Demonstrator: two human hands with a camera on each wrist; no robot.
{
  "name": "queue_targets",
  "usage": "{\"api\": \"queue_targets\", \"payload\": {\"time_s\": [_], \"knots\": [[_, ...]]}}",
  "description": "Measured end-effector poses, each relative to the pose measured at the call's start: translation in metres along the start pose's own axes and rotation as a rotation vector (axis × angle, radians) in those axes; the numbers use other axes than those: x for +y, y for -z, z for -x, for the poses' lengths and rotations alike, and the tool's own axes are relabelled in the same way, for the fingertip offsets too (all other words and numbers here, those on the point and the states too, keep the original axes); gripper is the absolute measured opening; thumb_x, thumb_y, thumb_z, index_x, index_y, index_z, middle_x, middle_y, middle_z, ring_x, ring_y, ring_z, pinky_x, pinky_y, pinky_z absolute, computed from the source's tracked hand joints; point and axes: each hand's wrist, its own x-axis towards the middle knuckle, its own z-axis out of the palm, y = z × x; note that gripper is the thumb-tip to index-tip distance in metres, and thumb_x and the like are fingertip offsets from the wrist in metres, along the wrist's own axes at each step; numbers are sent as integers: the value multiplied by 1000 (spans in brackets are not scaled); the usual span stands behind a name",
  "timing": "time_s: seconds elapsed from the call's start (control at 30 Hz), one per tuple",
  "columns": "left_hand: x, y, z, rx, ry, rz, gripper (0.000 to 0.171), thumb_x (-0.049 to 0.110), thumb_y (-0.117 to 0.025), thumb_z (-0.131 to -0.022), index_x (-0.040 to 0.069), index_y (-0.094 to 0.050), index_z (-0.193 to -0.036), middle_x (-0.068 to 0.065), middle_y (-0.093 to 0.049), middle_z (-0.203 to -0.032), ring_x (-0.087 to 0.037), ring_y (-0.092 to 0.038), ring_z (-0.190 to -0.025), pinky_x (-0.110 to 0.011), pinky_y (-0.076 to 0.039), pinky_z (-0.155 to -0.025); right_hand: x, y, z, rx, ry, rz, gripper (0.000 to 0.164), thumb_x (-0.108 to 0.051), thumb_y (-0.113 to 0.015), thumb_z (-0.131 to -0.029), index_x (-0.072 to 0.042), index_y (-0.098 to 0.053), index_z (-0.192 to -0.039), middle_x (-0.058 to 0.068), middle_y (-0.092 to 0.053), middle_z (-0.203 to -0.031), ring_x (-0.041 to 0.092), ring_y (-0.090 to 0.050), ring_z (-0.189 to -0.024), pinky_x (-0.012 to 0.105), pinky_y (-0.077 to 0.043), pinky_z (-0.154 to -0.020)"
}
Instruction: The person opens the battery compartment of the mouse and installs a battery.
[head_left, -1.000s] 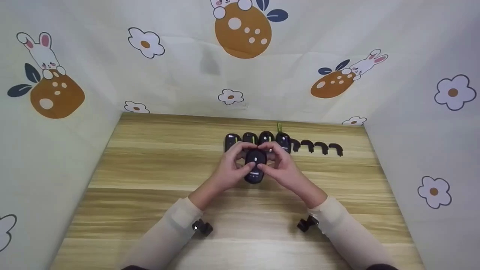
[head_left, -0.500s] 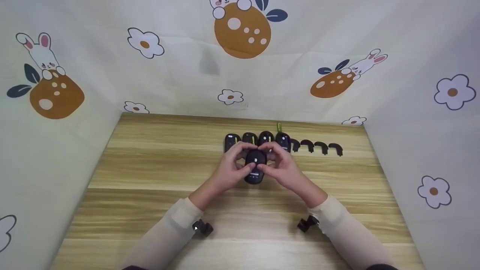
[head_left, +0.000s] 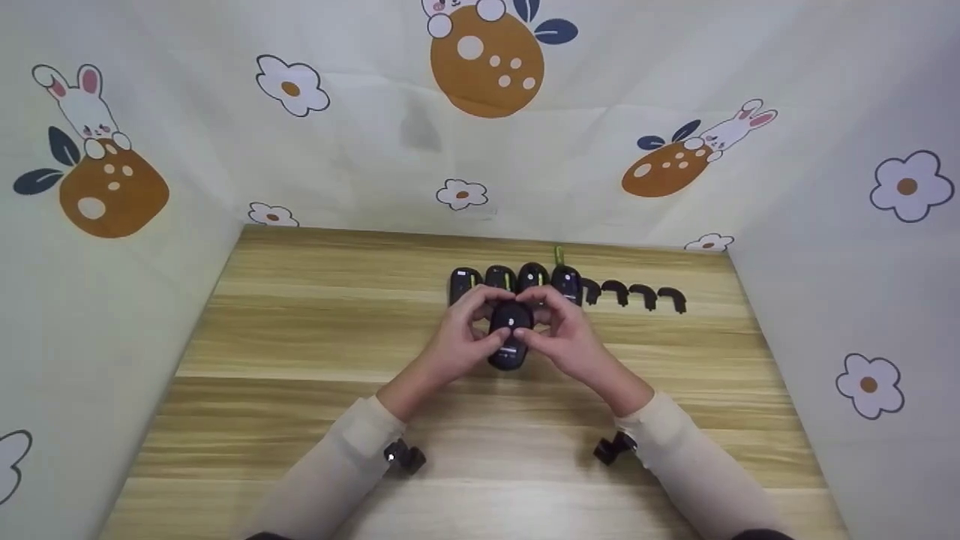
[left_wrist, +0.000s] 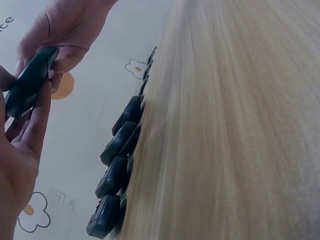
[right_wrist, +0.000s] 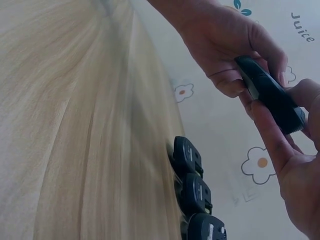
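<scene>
Both hands hold one black, oblong, rounded device (head_left: pixel 511 313) with a small white mark on its upper face. My left hand (head_left: pixel 457 337) pinches its left side, thumb on the face and fingers behind. On the other side my right hand (head_left: pixel 568 334) grips it the same way, the two thumbs almost meeting at its middle. The wrist views show the held device (left_wrist: pixel 31 82) raised above the tabletop. Just beyond the hands stands a row of several similar black devices (head_left: pixel 465 281), their near ends partly hidden by the fingers.
Several curved black hook-shaped pieces (head_left: pixel 643 295) lie in line to the right of the row. A yellow-green strip (head_left: pixel 559 255) sticks up behind the rightmost device. The wooden table (head_left: pixel 300 315) is bordered by a printed cloth (head_left: pixel 360 150) at the back and sides.
The held device has tilted or shifted very slightly toward the person. Both hands keep the same grip, and the row behind stays put.
</scene>
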Motion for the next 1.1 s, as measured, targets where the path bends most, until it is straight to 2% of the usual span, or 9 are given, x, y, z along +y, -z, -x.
{"api": "queue_targets", "payload": {"time_s": [0.17,0.37,0.57,0.73,0.83,0.97,1.1], "knots": [[-2,0,0,-1,6,5,49,-1,-78,-95,4,-66,-142,-12,-63,-133,-24,-73,-104,-33,-66,-61,0,0,0,-2,-3,-4,44,10,-78,-95,8,-60,-135,26,-65,-132,28,-76,-104,43,-70,-80],[-3,2,0,-2,3,9,48,-2,-78,-95,3,-66,-141,-12,-62,-134,-23,-73,-103,-32,-66,-61,0,1,0,-2,27,76,44,4,-81,-96,3,-64,-136,19,-65,-131,27,-75,-100,39,-70,-77],[-3,3,-1,5,6,-6,47,-2,-79,-95,4,-67,-140,-11,-63,-131,-24,-72,-103,-32,-66,-61,1,3,-4,41,187,261,41,4,-86,-92,-3,-69,-129,13,-64,-123,25,-67,-106,33,-64,-86],[-2,3,-1,-4,15,-46,46,0,-80,-95,6,-68,-139,-10,-64,-129,-27,-70,-99,-27,-63,-59,3,4,-6,80,274,280,41,11,-85,-89,1,-70,-126,17,-65,-118,28,-65,-99,35,-60,-83],[-2,3,0,-10,28,-61,45,0,-80,-95,5,-68,-139,-9,-64,-129,-25,-69,-98,-26,-62,-59,2,4,-6,104,274,273,41,13,-83,-90,3,-69,-127,18,-67,-113,26,-65,-92,36,-60,-80],[-2,3,-1,-17,44,-66,46,-1,-79,-95,5,-67,-138,-7,-65,-127,-22,-69,-98,-27,-62,-59,-1,4,-6,145,235,271,38,10,-82,-93,1,-69,-128,13,-70,-108,19,-65,-89,30,-60,-79],[-3,3,-1,-25,42,-66,46,-1,-79,-94,6,-67,-138,-8,-65,-125,-23,-69,-98,-28,-63,-60,-1,7,-5,168,203,240,37,5,-81,-97,0,-68,-131,11,-70,-100,18,-65,-85,26,-59,-76]]}}
